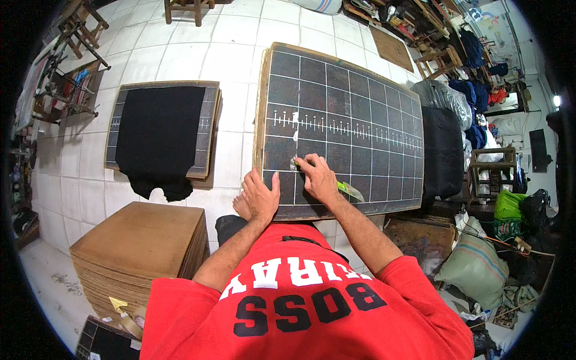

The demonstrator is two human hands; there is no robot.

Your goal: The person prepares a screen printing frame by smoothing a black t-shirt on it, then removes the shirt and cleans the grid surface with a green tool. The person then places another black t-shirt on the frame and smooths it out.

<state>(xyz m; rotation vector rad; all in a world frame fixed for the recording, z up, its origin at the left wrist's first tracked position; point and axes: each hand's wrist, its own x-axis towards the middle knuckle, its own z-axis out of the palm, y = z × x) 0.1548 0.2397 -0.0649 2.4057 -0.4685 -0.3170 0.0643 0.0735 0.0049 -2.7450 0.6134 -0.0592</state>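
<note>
A dark board (372, 144) ruled with a white grid and a row of tick marks lies in front of me. My right hand (319, 179) is closed over it, fingers pinched on a small yellow-green thing (296, 161) mostly hidden by the fingertips. They meet the board at a whitish, shiny patch (293, 168); another pale strip (295, 127) lies just beyond. My left hand (261, 197) lies open at the board's near left corner, fingers and thumb apart, holding nothing. Beside my right wrist is a clear and green packet-like thing (351, 192).
Black cloth (159, 132) drapes over a smaller gridded board at the left. Nearer stands a tall stack of brown boards (141, 231), with a tape roll (132, 327) by it. A black padded seat (443, 153) adjoins the board's right end; sacks (477, 264) and stools lie beyond.
</note>
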